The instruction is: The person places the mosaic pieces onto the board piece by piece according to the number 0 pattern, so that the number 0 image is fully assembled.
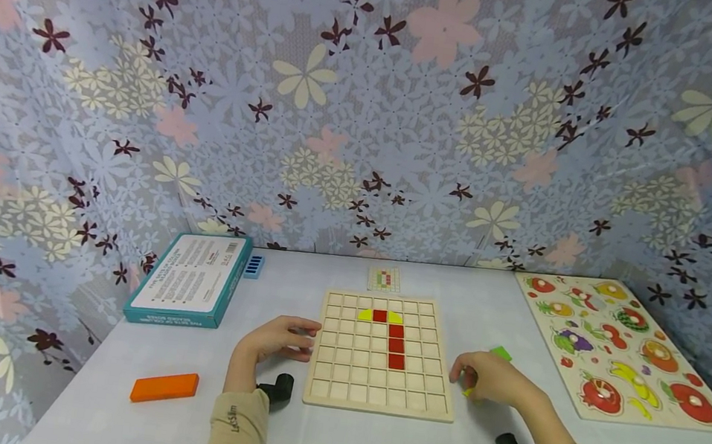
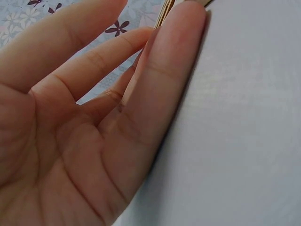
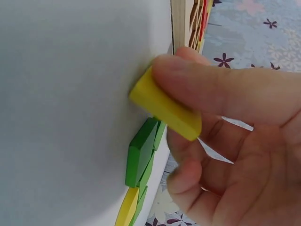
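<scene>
A wooden grid board (image 1: pixel 310 385) lies flat in the middle of the white table. Several red blocks (image 1: pixel 395 346) form a column on it, and another red block is flanked by two yellow pieces near the top. My left hand (image 1: pixel 276 337) rests at the board's left edge, its fingers extended and fingertips right at the rim. Just off the right edge, my right hand (image 1: pixel 497 379) pinches a small yellow block (image 3: pixel 164 106) between thumb and finger. Beneath and beside that hand lie several green blocks (image 3: pixel 141 153), with another yellow block (image 3: pixel 126 207) among them.
Behind the board lies a small pattern card (image 1: pixel 384 280). A teal and white box (image 1: pixel 189 279), a small blue item (image 1: pixel 253 266) and an orange bar-shaped item (image 1: pixel 165 387) are on the left. On the right lies a fruit puzzle board (image 1: pixel 654 419). Flowered cloth (image 1: pixel 368 126) hangs behind.
</scene>
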Action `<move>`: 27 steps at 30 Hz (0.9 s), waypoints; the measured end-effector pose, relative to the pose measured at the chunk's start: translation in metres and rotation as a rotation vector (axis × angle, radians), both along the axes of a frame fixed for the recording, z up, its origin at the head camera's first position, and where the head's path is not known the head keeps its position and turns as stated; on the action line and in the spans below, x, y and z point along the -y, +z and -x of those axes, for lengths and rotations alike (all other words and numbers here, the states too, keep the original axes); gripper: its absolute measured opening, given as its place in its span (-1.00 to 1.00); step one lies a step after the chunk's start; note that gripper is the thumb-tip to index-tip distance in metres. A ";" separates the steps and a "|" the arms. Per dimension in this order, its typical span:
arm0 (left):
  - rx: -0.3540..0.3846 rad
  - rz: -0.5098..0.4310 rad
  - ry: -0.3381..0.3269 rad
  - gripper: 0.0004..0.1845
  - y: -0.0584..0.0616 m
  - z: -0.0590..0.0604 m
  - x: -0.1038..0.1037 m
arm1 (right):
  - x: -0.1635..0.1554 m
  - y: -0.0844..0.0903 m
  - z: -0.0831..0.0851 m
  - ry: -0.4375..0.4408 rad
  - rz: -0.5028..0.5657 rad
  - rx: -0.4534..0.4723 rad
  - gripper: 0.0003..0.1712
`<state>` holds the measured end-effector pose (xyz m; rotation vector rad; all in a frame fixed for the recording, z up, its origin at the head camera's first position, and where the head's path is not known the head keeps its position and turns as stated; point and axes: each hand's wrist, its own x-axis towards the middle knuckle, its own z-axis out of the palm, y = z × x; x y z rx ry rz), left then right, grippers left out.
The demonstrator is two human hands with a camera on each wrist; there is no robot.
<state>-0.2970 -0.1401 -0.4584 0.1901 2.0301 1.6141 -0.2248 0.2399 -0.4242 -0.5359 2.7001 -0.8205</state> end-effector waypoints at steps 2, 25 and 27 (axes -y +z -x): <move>-0.005 0.001 -0.002 -0.51 0.000 0.000 0.000 | 0.001 0.001 0.000 -0.004 0.004 0.015 -0.59; -0.017 0.012 0.009 -0.51 0.000 -0.001 -0.001 | 0.015 0.012 0.008 -0.096 0.062 0.011 -0.90; -0.017 0.012 0.009 -0.51 0.000 0.000 -0.001 | 0.018 0.012 0.010 -0.118 0.064 0.002 -0.91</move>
